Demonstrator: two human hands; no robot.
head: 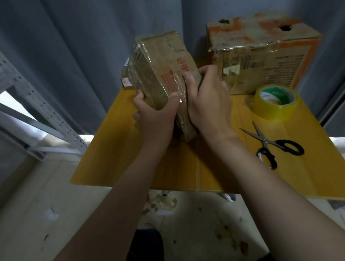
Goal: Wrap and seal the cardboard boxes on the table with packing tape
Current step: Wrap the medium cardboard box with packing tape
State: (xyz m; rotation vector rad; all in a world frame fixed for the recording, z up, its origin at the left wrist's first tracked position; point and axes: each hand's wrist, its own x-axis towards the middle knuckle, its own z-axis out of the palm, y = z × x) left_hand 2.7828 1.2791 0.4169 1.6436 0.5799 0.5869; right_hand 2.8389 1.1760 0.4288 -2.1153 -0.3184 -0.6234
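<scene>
the box (162,74) is near the middle of the tabletop (169,166), tilted up on one end, with its top leaning away toward the far edge. i cannot tell if its low corner touches the tabletop or hangs just above it. clear tape (176,89) already covers its left side and part of the front, and it looks wrinkled there.

the left hand (154,115) grips the lower left side, thumb across the front. the right hand (210,103) holds the right side, thumb pressed on the tape edge, fingers curled behind. both hands are clamped on the box, close together.

the risks, as i judge them: the tape is smooth, so the tilted box can slip in the grip if one hand lets go. if the thumb pushes over wrinkles, air and folds can stay under the tape and the seal will be weak. the cardboard looks soft and worn, so a strong squeeze may dent it.

the roll (275,104) lies near the right edge, in front of the big box (263,52) at the far right corner. the scissors (273,142) lie with blades apart by the right edge; a quick reach for the roll may meet the points.
</scene>
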